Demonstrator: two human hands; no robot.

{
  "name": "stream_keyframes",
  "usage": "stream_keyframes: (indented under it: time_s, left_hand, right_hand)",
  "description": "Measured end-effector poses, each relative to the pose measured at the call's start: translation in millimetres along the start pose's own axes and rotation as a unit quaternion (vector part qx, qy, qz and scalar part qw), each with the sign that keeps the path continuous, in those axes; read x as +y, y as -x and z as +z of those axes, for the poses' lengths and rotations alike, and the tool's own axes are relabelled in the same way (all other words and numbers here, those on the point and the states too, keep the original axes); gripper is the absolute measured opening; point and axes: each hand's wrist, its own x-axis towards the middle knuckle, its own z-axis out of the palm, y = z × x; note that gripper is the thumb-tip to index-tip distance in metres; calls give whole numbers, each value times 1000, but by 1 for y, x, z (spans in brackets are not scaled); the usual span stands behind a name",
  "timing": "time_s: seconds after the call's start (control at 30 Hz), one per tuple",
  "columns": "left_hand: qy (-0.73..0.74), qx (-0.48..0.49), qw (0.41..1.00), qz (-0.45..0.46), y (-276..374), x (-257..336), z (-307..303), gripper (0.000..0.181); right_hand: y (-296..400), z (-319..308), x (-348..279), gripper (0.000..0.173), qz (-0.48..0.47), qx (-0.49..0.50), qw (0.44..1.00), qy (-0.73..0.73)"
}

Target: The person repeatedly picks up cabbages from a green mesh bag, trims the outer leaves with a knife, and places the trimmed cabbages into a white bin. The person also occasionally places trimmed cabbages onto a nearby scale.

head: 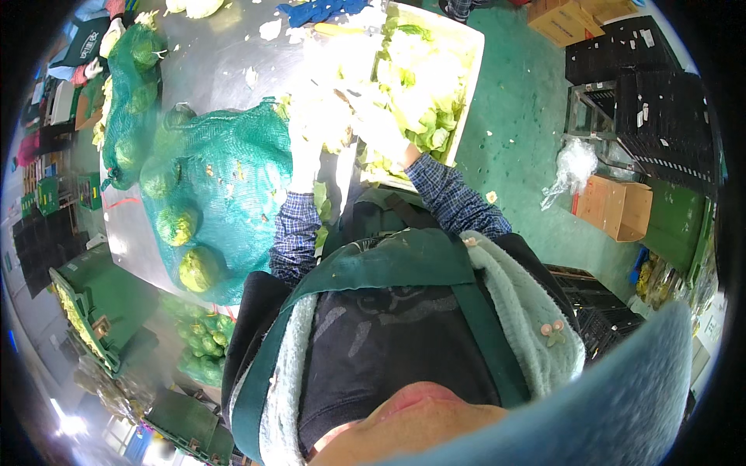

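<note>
Strong glare washes out both of my white-gloved hands over the metal table (pixel 192 64). My left hand (pixel 306 131) is against the left side of a pale cabbage head (pixel 337 133); its fingers are lost in the brightness. From the right, my right hand (pixel 377 123) reaches to the same cabbage. A thin dark edge (pixel 342 96) shows near its fingertips, too bright around it to name. Right of the hands, a pale bin (pixel 475 64) holds loose cabbage leaves (pixel 428 105). At left lies a green mesh sack (pixel 239 169) with cabbages (pixel 198 269) in it.
Another mesh sack (pixel 125 128) of cabbages lies along the table's far left, near a co-worker's gloved hand (pixel 112 38). A yellow-handled tool (pixel 335 29) and blue cloth (pixel 320 10) lie ahead. Black crates (pixel 664 122) and a cardboard box (pixel 612 207) stand at right.
</note>
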Motion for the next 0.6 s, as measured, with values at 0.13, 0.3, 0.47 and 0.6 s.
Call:
stream_keyframes:
  time_s: [0.13, 0.3, 0.47, 0.6]
  left_hand:
    - [3, -4, 1000, 5, -2, 5, 13, 66]
    - [33, 39, 999, -2, 11, -3, -7, 55]
    - [118, -26, 987, -107, 9, 24, -13, 56]
    - [101, 68, 991, -60, 1, -1, 8, 46]
  right_hand:
    - [-1, -5, 66, 38, 49, 85, 991, -89]
    - [16, -4, 116, 34, 74, 219, 961, -153]
    - [31, -10, 80, 34, -33, 168, 983, 64]
    - [21, 12, 23, 40, -100, 120, 987, -47]
